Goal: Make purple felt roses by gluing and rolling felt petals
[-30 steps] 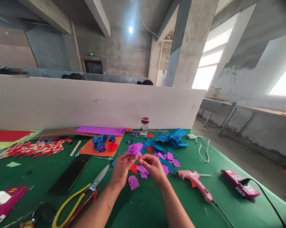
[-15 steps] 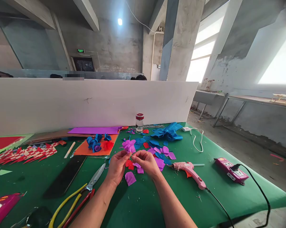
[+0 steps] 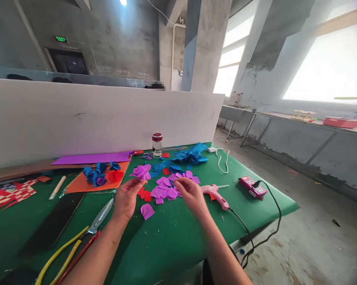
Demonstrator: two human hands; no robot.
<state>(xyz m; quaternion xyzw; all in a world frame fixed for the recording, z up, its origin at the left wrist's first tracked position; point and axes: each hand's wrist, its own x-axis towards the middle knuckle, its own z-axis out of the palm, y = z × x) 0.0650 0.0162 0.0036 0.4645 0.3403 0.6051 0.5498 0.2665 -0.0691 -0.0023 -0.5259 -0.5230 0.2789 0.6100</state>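
Note:
My left hand [image 3: 127, 198] pinches the underside of a purple paper flower [image 3: 141, 171] with layered petals, held upright above the table. To its right, my right hand [image 3: 190, 194] is apart from the flower, over the loose purple paper petals [image 3: 165, 189]. Its fingers are bent close together; whether anything small is between them is hidden. A pink glue gun [image 3: 216, 194] lies just beyond that hand, its nozzle end partly covered. One single purple petal [image 3: 147, 211] lies between my forearms, and red petals [image 3: 145, 194] are beside my left fingertips.
Yellow-and-red-handled scissors [image 3: 92, 229] lie left of my left arm. Finished blue flowers [image 3: 95, 174] sit on orange paper [image 3: 80, 186]. A red-lidded jar [image 3: 157, 145] and blue crepe paper [image 3: 193, 154] stand behind. A corded magenta power box [image 3: 253, 188] lies right; a white partition [image 3: 107, 118] closes the back.
My right hand has let go of the flower's base and moved off to the right. The flower stays in my left hand, now with its petals more in view. The camera has turned right.

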